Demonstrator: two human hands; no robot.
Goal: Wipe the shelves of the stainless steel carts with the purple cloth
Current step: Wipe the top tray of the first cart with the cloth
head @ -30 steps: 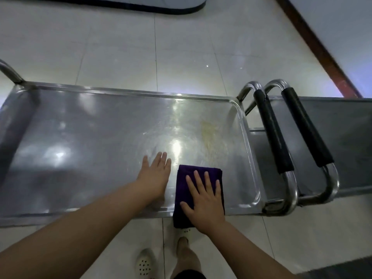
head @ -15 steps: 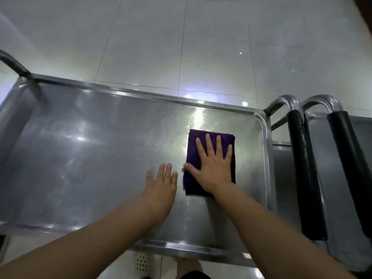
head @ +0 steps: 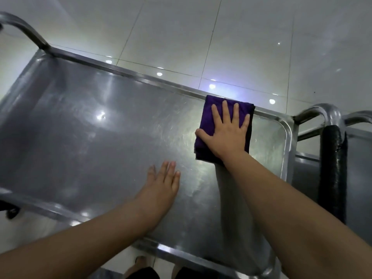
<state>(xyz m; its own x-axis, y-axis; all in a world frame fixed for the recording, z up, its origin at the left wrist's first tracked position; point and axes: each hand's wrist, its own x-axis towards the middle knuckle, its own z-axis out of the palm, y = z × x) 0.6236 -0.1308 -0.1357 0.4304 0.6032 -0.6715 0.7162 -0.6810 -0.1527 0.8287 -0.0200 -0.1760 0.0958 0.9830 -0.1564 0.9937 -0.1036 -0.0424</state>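
Steel fills the head view: the top shelf (head: 100,141) of a stainless steel cart (head: 124,74) is seen from above, a shallow tray with a raised rolled rim and rounded corners, its brushed surface finely scratched and throwing back bright ceiling reflections; the purple cloth (head: 205,121), folded into a thick soft rectangle, is laid near the far right corner with its far edge at or over the far rim; it is pressed flat by the right hand (head: 227,133), fingers straight and spread, thumb out along the cloth's left edge, nothing being gripped; the left hand (head: 161,188) is laid palm down on bare steel nearer the front, fingers straight and together, touching no cloth; a paler streak is seen on the metal beneath the right forearm, though damp film and reflection cannot be told apart; a tubular handle (head: 26,31) rises at the far left, and a black padded handle (head: 332,170) stands just beside the right rim, with a second cart (head: 358,141) partly seen behind it; pale glossy floor tiles (head: 241,37) lie beyond. Since the cloth is only pressed and not held, it could be pushed over the far rim and dropped by a longer stroke; the tight rounded corner could be missed by so thick a fold; the bracing palm could slide on slick steel, or leave prints on it.
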